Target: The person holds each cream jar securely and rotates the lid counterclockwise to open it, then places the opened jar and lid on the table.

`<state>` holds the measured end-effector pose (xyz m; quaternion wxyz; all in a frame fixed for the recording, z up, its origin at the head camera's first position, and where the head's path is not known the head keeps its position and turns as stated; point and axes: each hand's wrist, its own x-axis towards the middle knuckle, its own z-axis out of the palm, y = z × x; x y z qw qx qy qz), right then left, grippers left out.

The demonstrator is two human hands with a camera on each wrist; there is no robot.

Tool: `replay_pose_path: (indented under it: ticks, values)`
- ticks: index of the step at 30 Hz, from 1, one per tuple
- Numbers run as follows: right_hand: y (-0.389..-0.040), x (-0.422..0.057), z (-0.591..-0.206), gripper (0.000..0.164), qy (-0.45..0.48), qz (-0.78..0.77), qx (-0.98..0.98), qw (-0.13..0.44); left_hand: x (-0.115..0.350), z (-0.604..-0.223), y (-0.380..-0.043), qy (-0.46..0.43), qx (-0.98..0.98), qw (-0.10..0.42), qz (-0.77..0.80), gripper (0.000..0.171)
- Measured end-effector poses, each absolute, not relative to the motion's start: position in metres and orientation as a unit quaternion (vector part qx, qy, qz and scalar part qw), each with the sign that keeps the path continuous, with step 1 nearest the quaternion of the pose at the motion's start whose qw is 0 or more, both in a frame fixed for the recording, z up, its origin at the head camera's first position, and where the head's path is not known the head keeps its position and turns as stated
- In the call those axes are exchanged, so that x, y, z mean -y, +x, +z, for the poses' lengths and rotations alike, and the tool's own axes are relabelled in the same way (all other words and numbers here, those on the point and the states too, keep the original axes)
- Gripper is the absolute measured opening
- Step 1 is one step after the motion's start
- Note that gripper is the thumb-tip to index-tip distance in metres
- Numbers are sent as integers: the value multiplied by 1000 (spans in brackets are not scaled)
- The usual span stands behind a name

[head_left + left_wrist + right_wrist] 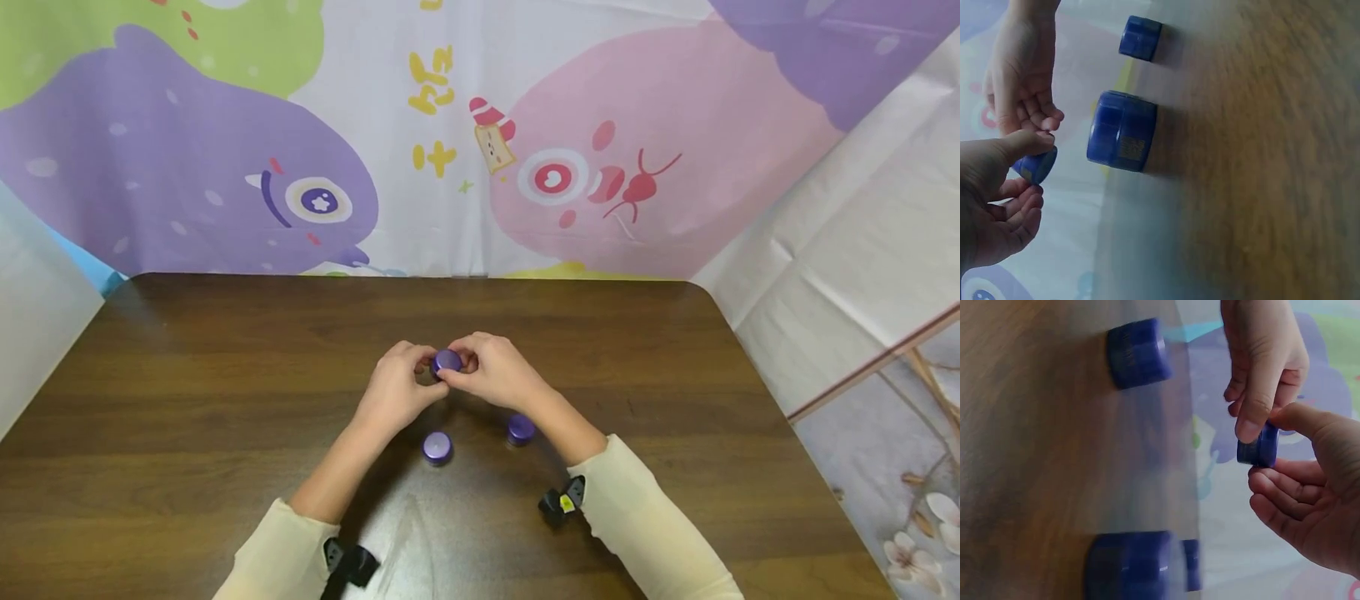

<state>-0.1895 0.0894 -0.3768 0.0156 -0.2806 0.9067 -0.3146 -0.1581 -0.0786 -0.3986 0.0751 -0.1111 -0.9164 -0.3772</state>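
Observation:
A small round jar with a purple lid [447, 360] is held between both hands over the far middle of the table. My left hand [396, 387] pinches it from the left with thumb and fingers. From the other side, my right hand [498, 371] grips it by thumb and fingertips. In the right wrist view the held jar [1266, 450] is tilted sideways, its lid toward the right hand. Nearer on the table stand two more purple-lidded jars, one in the middle [437, 447] and one beside the right forearm [521, 429].
Behind the nearer jar [1129, 569] in the right wrist view, part of another blue-purple piece [1192, 565] shows. The brown wooden table [187, 400] meets a cartoon-printed cloth [420, 225] at its far edge. White cloth [847, 225] hangs on the right.

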Motion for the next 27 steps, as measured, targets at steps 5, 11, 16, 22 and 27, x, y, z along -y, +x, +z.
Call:
replay_pose_path:
  ticks: [5,11,16,22,27]
  values:
    - [-183,-91,-363,30,-284,-317,-905,11,76,-392,-152,-134,908,131,-375,40]
    - [-177,-93,-351,20,-336,-269,-903,-10,76,-383,-145,-159,897,168,-376,31]
    - [-173,-94,-345,18,-366,-254,-895,-30,78,-379,-141,-171,892,170,-383,29]
    - [-170,-96,-343,19,-387,-258,-885,-38,78,-381,-138,-188,882,188,-389,31]
    - [-170,-100,-343,21,-411,-255,-874,-45,79,-383,-138,-210,870,201,-398,31]
